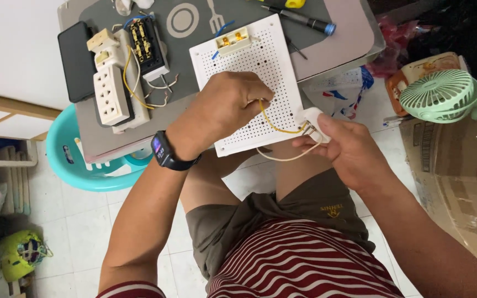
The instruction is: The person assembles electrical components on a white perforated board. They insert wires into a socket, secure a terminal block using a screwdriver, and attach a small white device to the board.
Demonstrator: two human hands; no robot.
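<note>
Yellow wire (274,126) between left hand (224,107), right hand (346,146)

Perforated board (260,72): matt white plastic. Wire (274,126) pinched in my left hand (224,107): glossy yellow insulation. Fitting (311,118) in my right hand (340,146): smooth white plastic.

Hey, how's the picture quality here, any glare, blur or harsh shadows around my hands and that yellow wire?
Head view: soft, even light, no harsh shadows; the left hand and right hand look sharp, and the yellow wire reads clearly against the white perforated board. Mild glare on the pale floor tiles. Wide-angle distortion bends the edges; the green fan sits slightly soft.
</note>
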